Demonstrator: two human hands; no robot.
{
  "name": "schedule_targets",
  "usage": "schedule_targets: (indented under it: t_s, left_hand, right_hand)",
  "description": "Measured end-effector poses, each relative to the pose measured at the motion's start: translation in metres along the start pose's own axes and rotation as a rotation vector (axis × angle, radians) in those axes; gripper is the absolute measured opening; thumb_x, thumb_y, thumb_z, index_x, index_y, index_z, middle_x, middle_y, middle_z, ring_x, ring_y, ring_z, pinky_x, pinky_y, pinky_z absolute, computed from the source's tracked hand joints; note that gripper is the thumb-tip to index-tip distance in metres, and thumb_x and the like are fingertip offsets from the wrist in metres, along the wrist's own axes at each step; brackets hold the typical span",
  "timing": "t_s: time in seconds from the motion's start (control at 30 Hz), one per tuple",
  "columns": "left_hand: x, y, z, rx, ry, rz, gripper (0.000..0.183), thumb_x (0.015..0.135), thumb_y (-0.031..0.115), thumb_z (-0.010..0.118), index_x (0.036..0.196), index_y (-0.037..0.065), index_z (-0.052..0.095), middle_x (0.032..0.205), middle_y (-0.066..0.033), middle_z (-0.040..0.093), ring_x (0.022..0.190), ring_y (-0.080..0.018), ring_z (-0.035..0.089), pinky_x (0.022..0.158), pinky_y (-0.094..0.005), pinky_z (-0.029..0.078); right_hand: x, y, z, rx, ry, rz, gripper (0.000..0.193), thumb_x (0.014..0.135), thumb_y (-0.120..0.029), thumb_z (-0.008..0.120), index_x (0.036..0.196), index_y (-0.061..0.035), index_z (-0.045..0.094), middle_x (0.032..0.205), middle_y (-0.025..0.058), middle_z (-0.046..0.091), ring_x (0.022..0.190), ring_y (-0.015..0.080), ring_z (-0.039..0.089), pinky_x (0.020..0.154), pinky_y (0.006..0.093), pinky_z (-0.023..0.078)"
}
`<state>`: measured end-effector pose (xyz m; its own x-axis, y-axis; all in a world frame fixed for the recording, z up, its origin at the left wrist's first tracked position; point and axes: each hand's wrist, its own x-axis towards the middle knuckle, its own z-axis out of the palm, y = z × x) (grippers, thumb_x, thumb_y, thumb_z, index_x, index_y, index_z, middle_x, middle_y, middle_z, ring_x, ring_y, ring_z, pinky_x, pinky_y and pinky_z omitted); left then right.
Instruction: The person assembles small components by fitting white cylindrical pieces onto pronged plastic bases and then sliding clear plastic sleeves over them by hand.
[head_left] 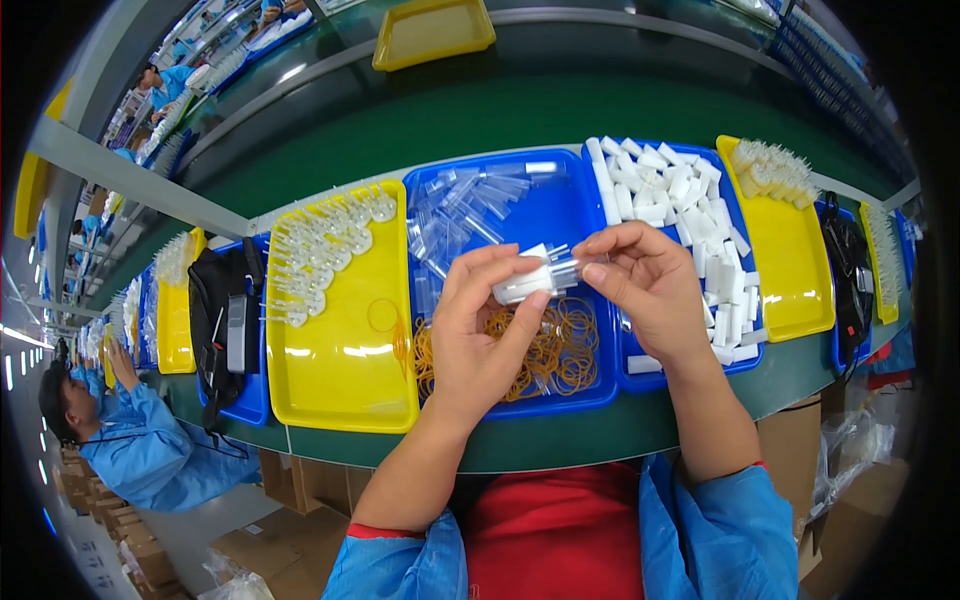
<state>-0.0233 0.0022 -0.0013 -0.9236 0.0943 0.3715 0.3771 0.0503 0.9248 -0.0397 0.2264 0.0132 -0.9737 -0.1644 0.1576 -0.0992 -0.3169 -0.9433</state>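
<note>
My left hand (475,340) is closed round a small bundle of white blocks (522,287), with thin clear tubes (565,268) sticking out to the right. At those tube ends, the thumb and fingers of my right hand (648,290) are pinched together on a clear tube. Both hands are above a blue tray (570,205). Loose clear plastic tubes (462,205) lie in its far part and tan rubber bands (568,352) in its near part, partly hidden by my left hand. Just right, another blue tray holds many white blocks (700,200).
To the left, a yellow tray (340,390) holds rows of clear-stemmed bundles (320,245). A second yellow tray (800,290) stands at right with more bundles (775,172). Black bags (220,320) lie farther out. Beyond the green bench sits a yellow tray (435,35). A co-worker (150,440) works at left.
</note>
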Motion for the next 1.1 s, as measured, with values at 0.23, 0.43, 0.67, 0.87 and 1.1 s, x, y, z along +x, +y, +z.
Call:
schedule_targets:
  t_s: [0.23,0.43,0.67,0.87,1.1]
  left_hand:
    - [0.000,-0.002,0.001,-0.024,0.044,-0.016,0.028,0.104,0.002,0.079,0.131,0.004,0.074,0.140,-0.0151,0.063,0.122,-0.0206,0.069,0.096,-0.0298,0.060]
    - [-0.003,-0.002,-0.002,-0.008,0.061,-0.016,0.024,0.104,0.003,0.078,0.128,0.004,0.073,0.137,-0.0148,0.064,0.122,-0.0199,0.068,0.096,-0.0296,0.059]
    - [-0.003,0.000,-0.001,0.027,0.087,-0.090,0.021,0.105,0.004,0.078,0.126,0.005,0.074,0.135,-0.0122,0.065,0.110,-0.0164,0.070,0.083,-0.0257,0.059]
    - [-0.004,0.000,-0.003,0.012,0.089,-0.079,0.020,0.106,0.005,0.077,0.126,0.005,0.074,0.133,-0.0115,0.065,0.106,-0.0132,0.069,0.082,-0.0248,0.058]
    - [-0.005,0.001,-0.004,-0.040,0.064,-0.151,0.022,0.110,-0.002,0.070,0.131,0.002,0.067,0.138,-0.0095,0.060,0.124,-0.0154,0.065,0.101,-0.0268,0.056]
  right_hand:
    - [-0.002,0.000,0.004,-0.066,-0.020,-0.107,0.030,0.104,0.009,0.074,0.133,0.0067,0.073,0.129,0.0147,0.073,0.122,0.0200,0.073,0.108,0.0325,0.060]
    - [-0.005,-0.002,0.009,-0.080,0.004,-0.069,0.032,0.104,0.007,0.075,0.135,0.0083,0.071,0.124,0.0132,0.073,0.121,0.0191,0.073,0.107,0.0306,0.061]
    - [-0.007,0.003,0.008,-0.048,0.039,0.008,0.030,0.103,0.005,0.079,0.132,0.0083,0.071,0.124,0.0151,0.077,0.118,0.0206,0.077,0.107,0.0321,0.062]
    - [-0.006,0.003,0.010,-0.039,0.063,0.039,0.029,0.102,0.005,0.079,0.130,0.0074,0.072,0.121,0.0153,0.079,0.116,0.0210,0.078,0.106,0.0326,0.062]
    - [-0.006,0.003,0.012,-0.140,0.057,-0.007,0.027,0.101,0.005,0.080,0.127,0.0067,0.074,0.119,0.0147,0.080,0.114,0.0195,0.078,0.103,0.0319,0.063]
